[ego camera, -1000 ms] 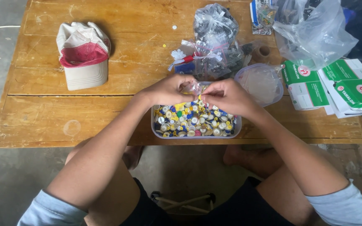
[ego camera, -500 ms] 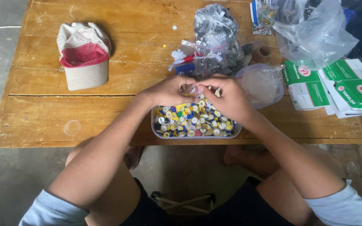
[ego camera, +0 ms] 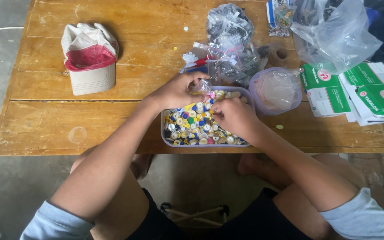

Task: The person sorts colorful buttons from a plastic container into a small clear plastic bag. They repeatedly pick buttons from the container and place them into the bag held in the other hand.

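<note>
**Worn wooden table: items on its surface**

A scuffed plank table (ego camera: pixel 67 120) stands on a concrete floor (ego camera: pixel 1 191). Resting directly on it: a white-and-red cap (ego camera: pixel 90 58) at left; a clear tub of coloured buttons (ego camera: pixel 192 126) at the near edge; a round lidded container (ego camera: pixel 275 90) just beside it; knotted plastic bags (ego camera: pixel 230 40) behind; green-and-white boxes (ego camera: pixel 356 91) at right.

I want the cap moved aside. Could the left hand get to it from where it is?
Probably yes: the left hand is at the tray of buttons, and only bare table lies between it and the cap.
</note>
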